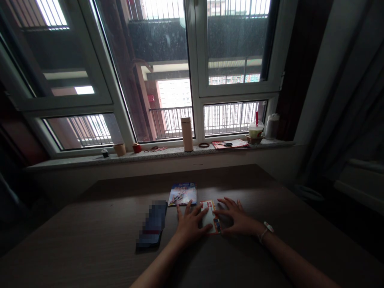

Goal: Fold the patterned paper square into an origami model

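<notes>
Head view, as I monitored from a distance: both hands were low over a brown table [81, 236]. I recorded the left hand [191, 222] as spread and unclenched, its fingers over the left part of a white card with a red-orange border [209, 219]. The right hand [238, 219] was likewise spread, fingers toward the card's right edge; I could not tell whether it pressed there. The card lay flat between the hands. A bracelet [269, 227] circled the right wrist. Left of the left hand I noted a dark object, partly pixelated [154, 224]; just beyond its fingertips lay a blue-and-white booklet [183, 193]. Well beyond both hands ran a windowsill [168, 153]. On it, ahead of the left hand, stood a beige bottle [187, 135]; ahead of the right, scissors [228, 144] and a drink cup [256, 130]. Farthest, behind the window, were railings [174, 120].
</notes>
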A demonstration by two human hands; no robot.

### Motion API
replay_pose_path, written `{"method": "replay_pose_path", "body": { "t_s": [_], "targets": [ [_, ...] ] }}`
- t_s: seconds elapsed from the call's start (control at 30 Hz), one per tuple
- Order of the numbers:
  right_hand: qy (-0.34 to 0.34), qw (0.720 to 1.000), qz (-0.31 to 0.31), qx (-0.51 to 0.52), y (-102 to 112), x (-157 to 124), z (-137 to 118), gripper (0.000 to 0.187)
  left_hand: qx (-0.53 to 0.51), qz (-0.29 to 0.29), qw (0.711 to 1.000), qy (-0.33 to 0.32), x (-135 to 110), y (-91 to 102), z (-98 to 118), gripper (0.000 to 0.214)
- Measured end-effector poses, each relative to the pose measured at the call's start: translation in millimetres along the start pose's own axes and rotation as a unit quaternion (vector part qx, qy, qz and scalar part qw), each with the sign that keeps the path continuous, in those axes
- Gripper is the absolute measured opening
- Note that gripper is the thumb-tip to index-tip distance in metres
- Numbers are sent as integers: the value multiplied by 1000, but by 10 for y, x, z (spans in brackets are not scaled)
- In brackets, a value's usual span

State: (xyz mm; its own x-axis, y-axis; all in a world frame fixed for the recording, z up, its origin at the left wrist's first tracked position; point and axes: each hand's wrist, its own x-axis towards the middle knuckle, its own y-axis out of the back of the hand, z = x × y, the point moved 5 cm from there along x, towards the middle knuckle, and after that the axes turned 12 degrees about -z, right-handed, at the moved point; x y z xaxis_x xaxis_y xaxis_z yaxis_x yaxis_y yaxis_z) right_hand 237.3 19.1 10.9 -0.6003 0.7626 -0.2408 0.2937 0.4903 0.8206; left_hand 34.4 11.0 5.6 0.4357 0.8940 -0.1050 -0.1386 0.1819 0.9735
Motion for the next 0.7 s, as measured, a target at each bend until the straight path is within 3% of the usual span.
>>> {"method": "replay_pose_path", "body": {
  "t_s": [0.3, 0.53, 0.7],
  "targets": [
    [50, 999, -15, 10, -9, 36, -91, 82, 8, -4, 1000, 16, -4, 15, -19, 64],
    [37, 999, 3, 9, -13, 21, -11, 80, 4, 43, 999, 21, -5, 25, -48, 56],
    [57, 998, 19, 5, 9, -4, -40, 67, -9, 63, 998, -3, -36, 38, -62, 59]
  ]
}}
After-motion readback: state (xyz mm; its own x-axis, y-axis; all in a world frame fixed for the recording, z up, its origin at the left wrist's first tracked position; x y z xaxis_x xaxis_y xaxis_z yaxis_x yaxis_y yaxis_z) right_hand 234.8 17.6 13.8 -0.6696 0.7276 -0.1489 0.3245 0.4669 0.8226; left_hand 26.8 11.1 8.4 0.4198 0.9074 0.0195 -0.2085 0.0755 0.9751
